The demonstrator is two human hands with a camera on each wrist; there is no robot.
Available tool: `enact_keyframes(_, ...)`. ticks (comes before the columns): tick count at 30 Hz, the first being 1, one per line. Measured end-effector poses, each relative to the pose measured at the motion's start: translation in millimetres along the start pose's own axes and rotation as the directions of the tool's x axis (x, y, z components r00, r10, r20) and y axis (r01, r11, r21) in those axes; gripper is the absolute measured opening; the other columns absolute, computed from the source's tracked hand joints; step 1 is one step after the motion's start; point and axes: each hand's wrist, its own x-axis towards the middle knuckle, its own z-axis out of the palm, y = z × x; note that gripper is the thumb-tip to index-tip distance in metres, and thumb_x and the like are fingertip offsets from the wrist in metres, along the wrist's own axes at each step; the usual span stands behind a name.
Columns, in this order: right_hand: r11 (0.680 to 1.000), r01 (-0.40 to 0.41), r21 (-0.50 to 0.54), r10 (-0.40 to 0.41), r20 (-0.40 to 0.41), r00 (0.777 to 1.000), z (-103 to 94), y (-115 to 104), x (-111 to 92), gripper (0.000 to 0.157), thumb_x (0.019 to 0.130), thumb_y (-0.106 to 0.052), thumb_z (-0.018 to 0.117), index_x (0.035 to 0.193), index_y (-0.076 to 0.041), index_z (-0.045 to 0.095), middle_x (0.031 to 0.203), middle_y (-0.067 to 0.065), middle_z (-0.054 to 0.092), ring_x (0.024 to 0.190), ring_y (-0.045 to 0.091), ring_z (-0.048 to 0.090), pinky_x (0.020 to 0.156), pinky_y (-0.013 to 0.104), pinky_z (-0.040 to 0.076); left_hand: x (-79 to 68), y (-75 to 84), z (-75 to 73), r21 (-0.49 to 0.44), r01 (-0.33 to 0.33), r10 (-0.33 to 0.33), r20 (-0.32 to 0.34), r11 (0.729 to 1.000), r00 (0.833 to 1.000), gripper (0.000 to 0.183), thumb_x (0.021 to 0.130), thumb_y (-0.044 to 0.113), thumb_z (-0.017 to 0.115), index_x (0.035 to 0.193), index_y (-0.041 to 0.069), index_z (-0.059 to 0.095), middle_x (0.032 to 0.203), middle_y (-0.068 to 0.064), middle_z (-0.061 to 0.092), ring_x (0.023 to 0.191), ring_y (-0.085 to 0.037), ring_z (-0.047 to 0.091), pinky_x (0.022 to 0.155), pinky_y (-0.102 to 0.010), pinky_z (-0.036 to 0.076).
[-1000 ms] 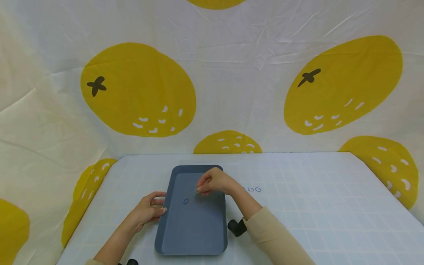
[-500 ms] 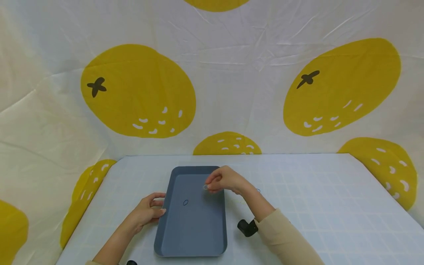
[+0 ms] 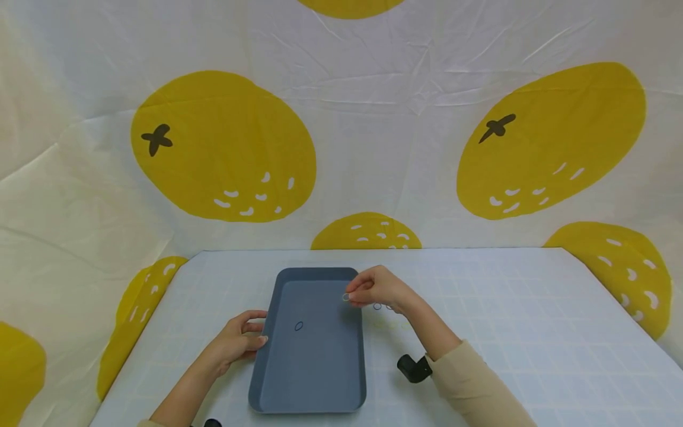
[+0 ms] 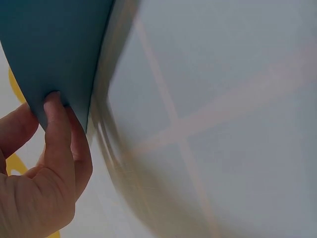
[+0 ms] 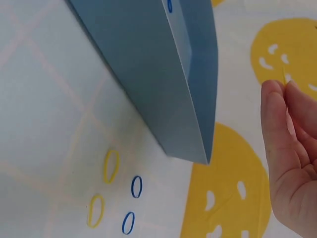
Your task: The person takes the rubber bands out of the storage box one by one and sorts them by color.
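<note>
A thin yellow rubber band (image 5: 284, 74) is pinched between the thumb and fingertips of my right hand (image 3: 380, 287), raised over the far right edge of the grey-blue tray (image 3: 309, 379). My left hand (image 3: 237, 338) grips the left rim of that tray; in the left wrist view its fingers (image 4: 57, 129) lie against the tray wall. One blue rubber band (image 3: 299, 326) lies on the tray floor. Beside the tray on the right, two yellow rubber bands (image 5: 111, 166) and two blue rubber bands (image 5: 136, 187) lie flat on the table, partly hidden by my right hand in the head view.
The table has a pale checked cloth (image 3: 507, 338). Behind it hangs a white curtain (image 3: 384, 148) printed with large yellow fruit. A black wrist camera (image 3: 414, 368) sits below my right wrist.
My right hand has moved right, from above the middle of the tray to its right edge, still pinching the yellow rubber band. The left hand and the tray have stayed in place.
</note>
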Motion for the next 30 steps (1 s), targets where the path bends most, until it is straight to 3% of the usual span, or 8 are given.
enact_keyframes(10, 0.999, 0.031, 0.007, -0.031, 0.009, 0.999, -12.4, 7.2, -7.2, 0.019, 0.085, -0.002, 0.066, 0.099, 0.01, 0.064, 0.089, 0.015, 0.069, 0.075, 0.02, 0.066, 0.073, 0.037, 0.053, -2.0, 2.1, 0.0, 0.0, -0.016, 0.016, 0.017, 1.0, 1.0, 0.057, 0.082, -0.008, 0.061, 0.134, -0.005, 0.038, 0.119, -0.028, 0.05, 0.086, -0.024, 0.061, 0.068, -0.037, 0.051)
enact_keyframes(18, 1.0, 0.022, 0.002, -0.022, -0.006, 1.0, -22.0, 8.5, -13.6, 0.021, 0.085, -0.002, 0.066, 0.1, 0.011, 0.063, 0.086, 0.016, 0.068, 0.077, 0.03, 0.066, 0.073, 0.04, 0.053, -1.8, 2.0, -0.1, -0.005, -0.023, 0.023, 0.025, 1.0, 0.999, 0.058, 0.082, -0.008, 0.061, 0.134, -0.006, 0.036, 0.118, -0.028, 0.051, 0.084, -0.023, 0.061, 0.068, -0.037, 0.051)
enact_keyframes(24, 1.0, 0.01, 0.005, -0.01, -0.008, 1.0, -31.0, 13.2, -18.7, 0.027, 0.085, -0.001, 0.065, 0.104, 0.018, 0.059, 0.087, 0.021, 0.067, 0.078, 0.03, 0.066, 0.076, 0.042, 0.052, -0.8, 0.8, 0.3, 0.003, -0.01, 0.01, -0.003, 1.0, 1.0, 0.056, 0.081, -0.009, 0.061, 0.133, -0.004, 0.039, 0.117, -0.026, 0.053, 0.084, -0.023, 0.061, 0.068, -0.037, 0.051)
enact_keyframes(30, 1.0, -0.022, -0.007, 0.022, -0.022, 1.0, -39.8, 18.9, -25.7, 0.027, 0.085, -0.003, 0.065, 0.104, 0.016, 0.059, 0.087, 0.022, 0.066, 0.08, 0.031, 0.065, 0.075, 0.039, 0.053, 0.2, 0.5, 0.5, 0.006, -0.017, 0.017, 0.009, 1.0, 1.0, 0.055, 0.082, -0.008, 0.061, 0.133, -0.005, 0.039, 0.117, -0.026, 0.052, 0.085, -0.023, 0.061, 0.069, -0.037, 0.051)
